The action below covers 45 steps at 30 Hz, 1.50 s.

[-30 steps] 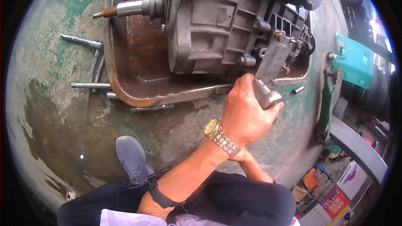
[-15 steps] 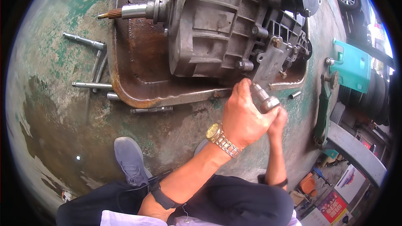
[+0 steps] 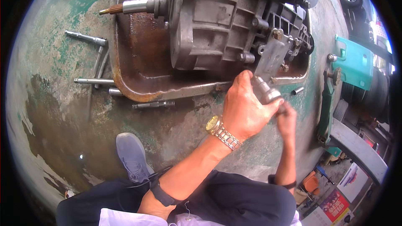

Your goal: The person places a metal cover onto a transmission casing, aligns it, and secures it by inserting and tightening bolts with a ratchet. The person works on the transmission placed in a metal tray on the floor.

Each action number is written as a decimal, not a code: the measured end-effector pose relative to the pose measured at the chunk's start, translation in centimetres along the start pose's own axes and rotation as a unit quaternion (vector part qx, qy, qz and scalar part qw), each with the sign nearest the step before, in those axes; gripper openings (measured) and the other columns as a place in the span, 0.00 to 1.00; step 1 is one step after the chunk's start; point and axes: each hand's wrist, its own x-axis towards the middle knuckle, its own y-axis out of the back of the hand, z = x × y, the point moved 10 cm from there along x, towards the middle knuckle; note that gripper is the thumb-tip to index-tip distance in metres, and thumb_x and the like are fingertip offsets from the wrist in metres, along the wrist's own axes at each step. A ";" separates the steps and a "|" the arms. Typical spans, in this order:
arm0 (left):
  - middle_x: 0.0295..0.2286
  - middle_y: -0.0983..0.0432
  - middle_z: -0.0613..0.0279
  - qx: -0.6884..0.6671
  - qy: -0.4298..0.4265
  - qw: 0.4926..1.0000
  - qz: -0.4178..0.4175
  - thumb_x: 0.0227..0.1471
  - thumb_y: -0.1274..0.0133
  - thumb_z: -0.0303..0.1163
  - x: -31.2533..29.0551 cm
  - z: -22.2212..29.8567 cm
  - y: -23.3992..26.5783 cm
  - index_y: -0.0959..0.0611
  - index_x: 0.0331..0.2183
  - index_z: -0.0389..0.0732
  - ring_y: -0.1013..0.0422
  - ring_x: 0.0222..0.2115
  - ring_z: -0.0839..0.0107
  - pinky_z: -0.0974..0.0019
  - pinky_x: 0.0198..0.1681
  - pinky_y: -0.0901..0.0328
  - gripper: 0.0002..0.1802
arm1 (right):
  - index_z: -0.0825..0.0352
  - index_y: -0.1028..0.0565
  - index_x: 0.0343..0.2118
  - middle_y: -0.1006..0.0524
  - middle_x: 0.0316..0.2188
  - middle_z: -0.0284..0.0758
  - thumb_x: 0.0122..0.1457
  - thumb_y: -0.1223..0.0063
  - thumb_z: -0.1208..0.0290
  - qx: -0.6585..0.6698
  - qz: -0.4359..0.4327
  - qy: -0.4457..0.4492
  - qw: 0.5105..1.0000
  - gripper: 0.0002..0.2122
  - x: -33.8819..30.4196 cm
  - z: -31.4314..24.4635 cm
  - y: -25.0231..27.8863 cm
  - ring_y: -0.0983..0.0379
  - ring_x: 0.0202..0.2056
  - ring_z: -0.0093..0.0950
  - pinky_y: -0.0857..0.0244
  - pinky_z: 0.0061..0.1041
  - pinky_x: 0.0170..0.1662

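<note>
A metal gearbox [image 3: 213, 21] with a ribbed casing and a splined shaft lies in a rusty metal tray [image 3: 142, 96]. A flat bracket [image 3: 270, 60] with bolts sits on its near right side. My left hand [image 3: 247, 106], with a watch at the wrist, is closed round the round head of a ratchet wrench [image 3: 270, 95]. The attached socket points up at the bracket's lower end; whether it sits on a bolt cannot be made out. Just beyond, my right hand [image 3: 287, 119] is slightly blurred and curled at the wrench's handle side. The handle itself is mostly hidden.
Left of the tray, several bars and wrench handles [image 3: 90, 80] lie on the floor. An extension piece [image 3: 153, 105] rests before the tray, and a loose socket [image 3: 298, 91] at its right. A green jack [image 3: 326, 109] stands farther right, near tires [image 3: 362, 96].
My right hand has swung a little to the right and up, away from my left hand. The left hand stays round the ratchet head, and the view has shifted slightly.
</note>
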 end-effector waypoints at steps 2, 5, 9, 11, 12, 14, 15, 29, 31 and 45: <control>0.34 0.23 0.40 -0.024 0.051 0.998 -0.007 0.33 0.25 0.38 -0.5 -1.1 -0.6 0.28 0.43 0.27 0.23 0.33 0.49 0.56 0.38 0.28 0.40 | 0.67 0.21 0.36 0.21 0.27 0.40 0.57 0.48 0.83 -0.097 0.186 0.263 0.942 0.07 1.5 -5.8 7.4 0.25 0.30 0.36 0.33 0.33 0.37; 0.32 0.22 0.41 -0.022 0.027 0.999 -0.007 0.33 0.25 0.39 -0.1 -0.7 -0.4 0.27 0.41 0.27 0.22 0.31 0.51 0.57 0.36 0.28 0.39 | 0.67 0.21 0.34 0.22 0.28 0.41 0.59 0.43 0.75 -0.106 0.296 0.313 0.896 0.03 2.1 -8.0 8.2 0.27 0.33 0.41 0.34 0.38 0.41; 0.31 0.19 0.47 0.057 -0.011 0.998 0.020 0.31 0.24 0.44 0.0 0.3 -0.2 0.26 0.47 0.27 0.21 0.32 0.61 0.62 0.37 0.27 0.45 | 0.71 0.23 0.37 0.20 0.30 0.48 0.61 0.47 0.75 -0.016 0.098 0.062 0.993 0.06 -0.7 -2.0 -2.4 0.21 0.34 0.43 0.30 0.39 0.40; 0.33 0.20 0.46 0.059 -0.015 0.998 0.009 0.30 0.24 0.42 -0.1 0.0 -0.4 0.27 0.47 0.28 0.21 0.34 0.58 0.59 0.39 0.27 0.46 | 0.70 0.26 0.47 0.23 0.41 0.42 0.60 0.41 0.68 0.235 -0.068 0.088 0.966 0.15 -6.0 -2.4 -8.8 0.26 0.46 0.34 0.34 0.35 0.51; 0.33 0.20 0.46 0.065 -0.013 0.998 0.004 0.30 0.24 0.42 -0.2 0.0 -0.6 0.27 0.47 0.28 0.21 0.34 0.57 0.59 0.39 0.27 0.46 | 0.68 0.29 0.53 0.28 0.50 0.43 0.59 0.38 0.65 0.324 -0.184 0.081 0.925 0.22 -8.9 -3.2 -12.1 0.31 0.53 0.34 0.39 0.36 0.58; 0.32 0.20 0.46 0.073 -0.005 0.997 -0.013 0.31 0.24 0.43 -0.3 -0.1 -0.9 0.28 0.48 0.28 0.22 0.34 0.54 0.57 0.40 0.27 0.47 | 0.67 0.32 0.57 0.30 0.56 0.44 0.59 0.36 0.63 0.336 -0.336 0.026 0.879 0.26 -13.3 -5.0 -17.3 0.33 0.58 0.33 0.40 0.36 0.61; 0.33 0.20 0.46 0.085 0.003 0.996 -0.032 0.32 0.24 0.43 -0.1 0.0 -0.9 0.27 0.48 0.27 0.22 0.34 0.56 0.58 0.39 0.27 0.46 | 0.68 0.30 0.55 0.26 0.52 0.44 0.60 0.37 0.64 0.347 -0.394 0.016 0.851 0.23 -14.9 -6.9 -19.2 0.29 0.55 0.32 0.36 0.35 0.59; 0.34 0.22 0.61 -0.209 -0.126 0.949 0.198 0.58 0.42 0.23 0.3 6.0 15.1 0.22 0.41 0.32 0.25 0.36 0.74 0.73 0.43 0.30 0.09 | 0.81 0.35 0.57 0.34 0.57 0.61 0.54 0.37 0.69 0.174 -0.276 0.421 0.847 0.31 -11.1 -27.4 -11.0 0.37 0.60 0.52 0.40 0.42 0.61; 0.36 0.23 0.61 -0.145 -0.145 0.943 0.263 0.58 0.42 0.22 0.2 6.0 15.7 0.22 0.42 0.31 0.26 0.38 0.74 0.72 0.45 0.32 0.10 | 0.83 0.40 0.60 0.39 0.61 0.62 0.53 0.37 0.70 0.125 -0.202 0.480 0.845 0.35 -11.1 -28.5 -10.2 0.40 0.61 0.55 0.42 0.44 0.62; 0.37 0.23 0.56 -0.219 -0.087 0.943 0.236 0.56 0.44 0.19 1.3 4.2 14.2 0.29 0.49 0.26 0.27 0.36 0.74 0.73 0.40 0.31 0.19 | 0.75 0.31 0.49 0.23 0.38 0.52 0.50 0.35 0.73 0.111 -0.138 0.434 0.883 0.24 -9.3 -27.9 -7.0 0.25 0.44 0.53 0.30 0.43 0.46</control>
